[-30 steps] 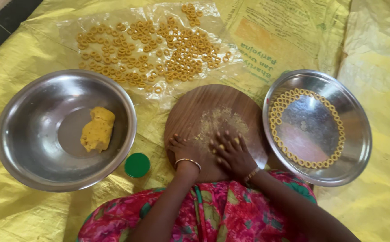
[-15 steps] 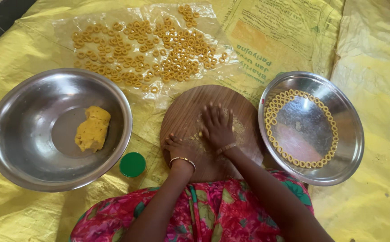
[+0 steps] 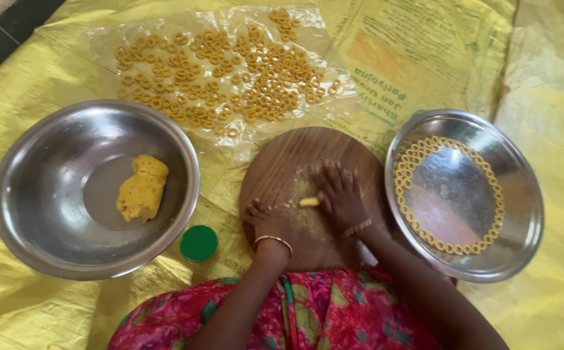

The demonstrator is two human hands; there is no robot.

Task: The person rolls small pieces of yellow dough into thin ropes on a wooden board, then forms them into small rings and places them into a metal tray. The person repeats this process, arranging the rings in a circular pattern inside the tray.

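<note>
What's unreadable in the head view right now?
- Dough roll: mostly hidden under the right hand; its length cannot be told.
- Left hand: fingers curled on the wooden board; anything beneath is hidden.
- Dough rings on the plastic sheet: too small to count.
- Green cap: what is beneath it is unseen.
</note>
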